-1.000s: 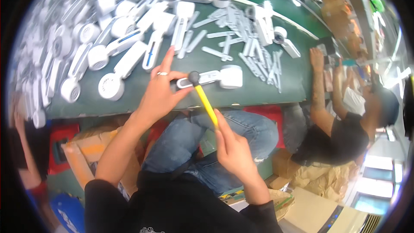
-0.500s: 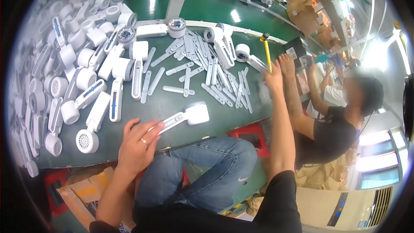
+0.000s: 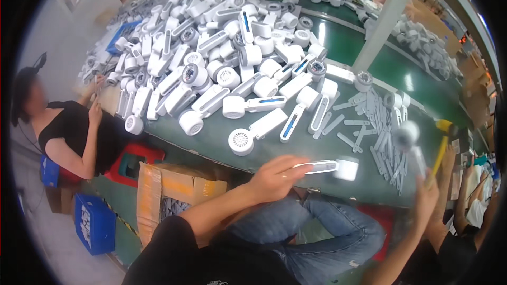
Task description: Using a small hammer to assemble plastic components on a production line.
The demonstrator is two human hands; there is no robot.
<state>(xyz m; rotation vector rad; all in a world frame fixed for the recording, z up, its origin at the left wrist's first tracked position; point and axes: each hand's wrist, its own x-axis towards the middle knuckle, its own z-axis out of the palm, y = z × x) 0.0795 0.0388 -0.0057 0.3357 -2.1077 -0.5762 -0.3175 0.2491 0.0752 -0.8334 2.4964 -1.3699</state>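
My left hand (image 3: pixel 277 178) is closed around the handle of a white handheld fan (image 3: pixel 347 169), whose blunt round head points to the right over the table's front edge. At the right, my right hand (image 3: pixel 426 195) is wrapped round the yellow handle of a hammer (image 3: pixel 442 150), with its head up. A second white handheld fan (image 3: pixel 406 134), smeared by motion, rises from the same hand; its handle seems to be held along with the hammer. Between the hands and beyond lie several loose grey handle strips (image 3: pixel 377 126) on the green table (image 3: pixel 222 150).
A big heap of white fans (image 3: pixel 227 76) fills the table's left and middle. A cardboard box (image 3: pixel 182 182) stands below the table edge, near a red stool (image 3: pixel 134 163) and a blue bin (image 3: pixel 95 224). Co-workers sit at the left (image 3: pixel 68 137) and right. A post (image 3: pixel 388 18) rises behind.
My view has swung to the left, bringing in the heap and a co-worker. My right hand, which showed only the hammer, now also has a white fan at it. My left hand keeps its fan.
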